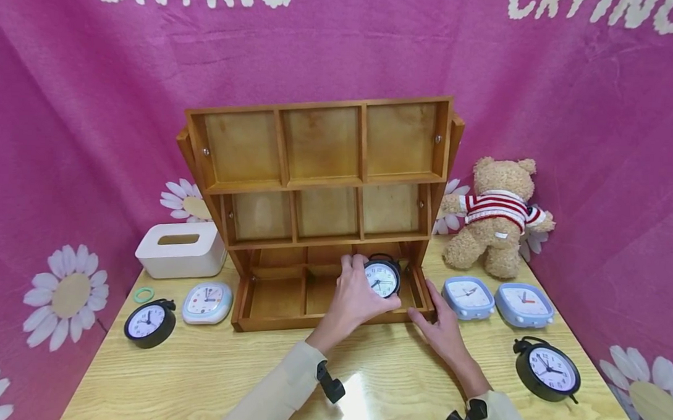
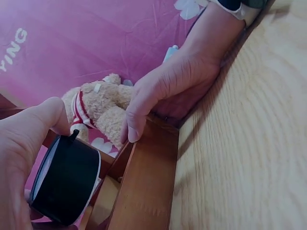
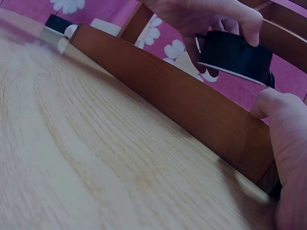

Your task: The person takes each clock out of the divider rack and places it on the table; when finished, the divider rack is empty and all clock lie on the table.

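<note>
A round black alarm clock (image 1: 382,279) with a white dial is gripped in my left hand (image 1: 356,297), thumb at its lower edge and fingers at its upper left. It is held over the bottom right compartment of a brown wooden shelf (image 1: 315,186) with three tiers. The left wrist view shows the black side of the clock (image 2: 69,179) above the shelf's front board (image 2: 148,177). My right hand (image 1: 442,328) rests on the front right corner of the bottom tier, its thumb on the front board and its fingers along the outer side.
Two blue alarm clocks (image 1: 468,297) (image 1: 525,304) and a black one (image 1: 548,369) lie at the right, below a teddy bear (image 1: 500,216). At the left are a white tissue box (image 1: 181,257), a green ring (image 1: 143,295), a white-and-blue clock (image 1: 208,302) and another black clock (image 1: 150,323).
</note>
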{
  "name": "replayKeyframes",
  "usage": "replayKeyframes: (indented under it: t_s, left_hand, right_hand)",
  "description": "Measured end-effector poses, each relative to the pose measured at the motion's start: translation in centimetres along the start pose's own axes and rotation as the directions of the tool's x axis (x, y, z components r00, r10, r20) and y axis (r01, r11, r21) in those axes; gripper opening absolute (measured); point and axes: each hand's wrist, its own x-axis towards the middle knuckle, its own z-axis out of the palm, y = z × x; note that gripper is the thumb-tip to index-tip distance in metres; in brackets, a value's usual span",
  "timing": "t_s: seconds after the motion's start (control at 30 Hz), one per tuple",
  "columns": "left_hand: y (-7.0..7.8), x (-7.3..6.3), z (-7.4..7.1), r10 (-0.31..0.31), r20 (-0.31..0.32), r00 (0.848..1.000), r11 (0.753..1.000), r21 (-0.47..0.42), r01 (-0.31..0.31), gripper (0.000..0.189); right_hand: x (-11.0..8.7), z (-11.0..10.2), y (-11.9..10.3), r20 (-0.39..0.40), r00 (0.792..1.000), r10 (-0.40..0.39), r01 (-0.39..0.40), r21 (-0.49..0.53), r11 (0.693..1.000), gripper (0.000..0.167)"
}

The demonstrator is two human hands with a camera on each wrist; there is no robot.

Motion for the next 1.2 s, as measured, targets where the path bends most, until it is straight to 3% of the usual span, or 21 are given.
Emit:
replayKeyframes:
  t_s: [0.4, 0.57, 0.7, 0.93, 1.2]
  left_hand:
    - [-3.0, -3.0, -2.7, 0.043, -0.088, 0.995, 0.996, -0.078, -0.05, 0.086]
    - [-4.8, -4.2, -3.7, 0.082, -0.174, 0.981, 0.991, -0.087, -0.098, 0.081]
    - [-5.9, -5.2, -4.7, 0.098, -0.206, 0.974, 0.985, -0.117, -0.123, 0.079]
    - [-7.9, -7.0, -6.6, 0.084, -0.263, 0.961, 0.984, -0.127, -0.121, 0.078]
    - [-9.5, -8.4, -8.7, 0.09, -0.352, 0.932, 0.988, -0.086, -0.128, 0.076]
  right_hand:
    - [-0.1, 0.0, 0.0, 0.011, 0.999, 0.032, -0.032, -0.029, 0.999, 0.079]
    - [-0.1, -0.1, -0.2, 0.029, 0.998, 0.054, -0.054, -0.02, 0.998, 0.08]
    - [0.0, -0.1, -0.3, 0.026, 0.998, 0.057, -0.057, -0.019, 0.998, 0.08]
    - [0.2, 0.1, -0.3, 0.035, 0.998, 0.056, -0.056, -0.015, 0.998, 0.08]
    - [-0.1, 0.0, -0.1, 0.029, 0.998, 0.051, -0.05, -0.012, 0.999, 0.079]
